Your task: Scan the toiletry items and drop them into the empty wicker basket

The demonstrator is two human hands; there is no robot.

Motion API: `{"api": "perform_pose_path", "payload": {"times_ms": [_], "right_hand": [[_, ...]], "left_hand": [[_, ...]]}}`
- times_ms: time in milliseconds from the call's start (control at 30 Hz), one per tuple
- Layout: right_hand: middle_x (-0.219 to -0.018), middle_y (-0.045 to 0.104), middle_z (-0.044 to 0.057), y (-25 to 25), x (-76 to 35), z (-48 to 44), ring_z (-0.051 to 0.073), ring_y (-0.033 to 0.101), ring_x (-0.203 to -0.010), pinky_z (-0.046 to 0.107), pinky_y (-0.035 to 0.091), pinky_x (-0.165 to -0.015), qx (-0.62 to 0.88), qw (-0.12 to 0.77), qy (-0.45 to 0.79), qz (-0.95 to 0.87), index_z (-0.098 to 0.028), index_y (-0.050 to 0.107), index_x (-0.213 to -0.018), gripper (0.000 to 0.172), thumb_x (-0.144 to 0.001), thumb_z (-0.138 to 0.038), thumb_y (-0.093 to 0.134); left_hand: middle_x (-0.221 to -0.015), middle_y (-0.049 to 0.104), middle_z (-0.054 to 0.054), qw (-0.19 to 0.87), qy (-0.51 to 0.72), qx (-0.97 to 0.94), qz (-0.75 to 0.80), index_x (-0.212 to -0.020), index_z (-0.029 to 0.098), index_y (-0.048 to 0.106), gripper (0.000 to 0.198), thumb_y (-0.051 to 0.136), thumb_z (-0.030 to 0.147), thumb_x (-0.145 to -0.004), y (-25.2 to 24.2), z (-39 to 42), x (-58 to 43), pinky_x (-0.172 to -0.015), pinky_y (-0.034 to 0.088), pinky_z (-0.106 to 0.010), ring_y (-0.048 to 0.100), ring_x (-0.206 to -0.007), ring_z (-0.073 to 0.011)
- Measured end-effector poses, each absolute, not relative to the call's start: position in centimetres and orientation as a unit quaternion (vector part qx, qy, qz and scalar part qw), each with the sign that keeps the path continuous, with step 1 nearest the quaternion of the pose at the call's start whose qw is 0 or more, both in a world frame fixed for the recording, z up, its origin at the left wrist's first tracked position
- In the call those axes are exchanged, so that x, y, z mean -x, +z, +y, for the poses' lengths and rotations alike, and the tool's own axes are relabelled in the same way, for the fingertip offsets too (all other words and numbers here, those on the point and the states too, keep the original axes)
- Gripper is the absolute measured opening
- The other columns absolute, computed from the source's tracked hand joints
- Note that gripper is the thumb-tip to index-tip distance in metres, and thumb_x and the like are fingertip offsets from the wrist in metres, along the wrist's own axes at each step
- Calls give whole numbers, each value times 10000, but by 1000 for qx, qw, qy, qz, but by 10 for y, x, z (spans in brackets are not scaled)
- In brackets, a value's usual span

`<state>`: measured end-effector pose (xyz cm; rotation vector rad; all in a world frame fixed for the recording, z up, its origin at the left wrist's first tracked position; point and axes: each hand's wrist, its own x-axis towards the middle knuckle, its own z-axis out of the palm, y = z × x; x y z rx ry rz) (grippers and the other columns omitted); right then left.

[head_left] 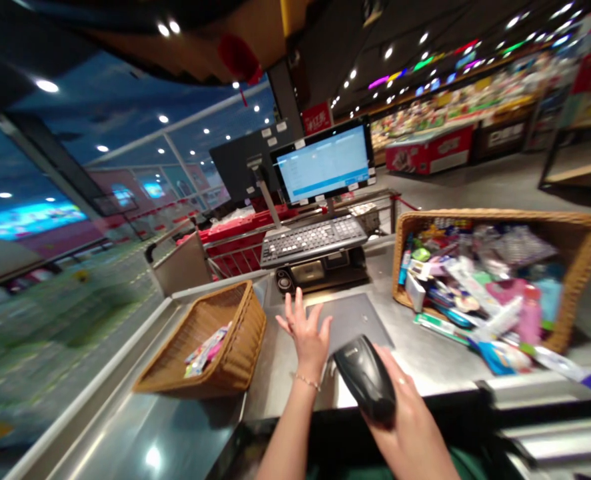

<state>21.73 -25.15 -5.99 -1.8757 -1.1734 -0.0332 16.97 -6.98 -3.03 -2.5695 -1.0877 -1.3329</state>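
My right hand (409,413) is closed around a black handheld barcode scanner (366,377), its head tilted up and to the left. To the left of it, my left hand (306,330) hovers over the metal counter with fingers spread and nothing in them. A flat grey plate (358,320) lies on the counter just beyond both hands. Left of my left hand, a wicker basket (245,340) holds a few small packaged items (208,350). On the right, a larger wicker basket (500,215) lies with its opening toward me, full of packaged toiletries (490,287).
A keyboard (315,239) stands on a raised shelf below a lit monitor (324,163). Several packages, one a green and white box (440,328), spill from the right basket onto the counter (390,267). A red shopping cart (235,247) stands behind the counter.
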Motion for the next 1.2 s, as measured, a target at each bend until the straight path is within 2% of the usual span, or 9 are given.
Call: {"api": "perform_pose_path", "payload": {"times_ms": [533, 933, 1100, 1200], "right_hand": [[-1459, 478, 129, -63, -228, -265, 282, 434, -1374, 545, 428, -1073, 777, 454, -37, -435, -249, 233, -1450, 696, -829, -179, 539], [-1454, 488, 116, -68, -241, -277, 289, 436, -1372, 551, 454, -1047, 790, 441, -60, -422, -264, 221, -1456, 671, -857, -247, 522], [-1385, 550, 144, -65, -245, -279, 323, 518, -1300, 566, 499, -989, 785, 452, -106, -410, -242, 273, -1426, 627, -846, -271, 510], [-1361, 564, 152, -62, -246, -279, 344, 519, -1294, 585, 500, -980, 789, 461, -118, -389, -226, 312, -1406, 598, -839, -267, 496]], "left_hand": [[-1510, 415, -125, 9, -419, 854, -309, -1020, 290, 712, 229, 676, 261, -796, -36, -90, -202, -1051, 166, -775, 235, -1453, -371], [-1502, 436, -105, -19, -403, 862, -307, -991, 310, 728, 216, 698, 271, -782, -30, -107, -223, -1058, 183, -757, 248, -1453, -359], [-1504, 434, -106, -27, -393, 870, -296, -992, 316, 728, 220, 703, 273, -778, -31, -115, -233, -1069, 163, -750, 247, -1456, -352], [-1505, 433, -101, -37, -389, 874, -288, -985, 317, 729, 209, 697, 276, -783, -32, -119, -237, -1072, 156, -748, 240, -1459, -348]]}}
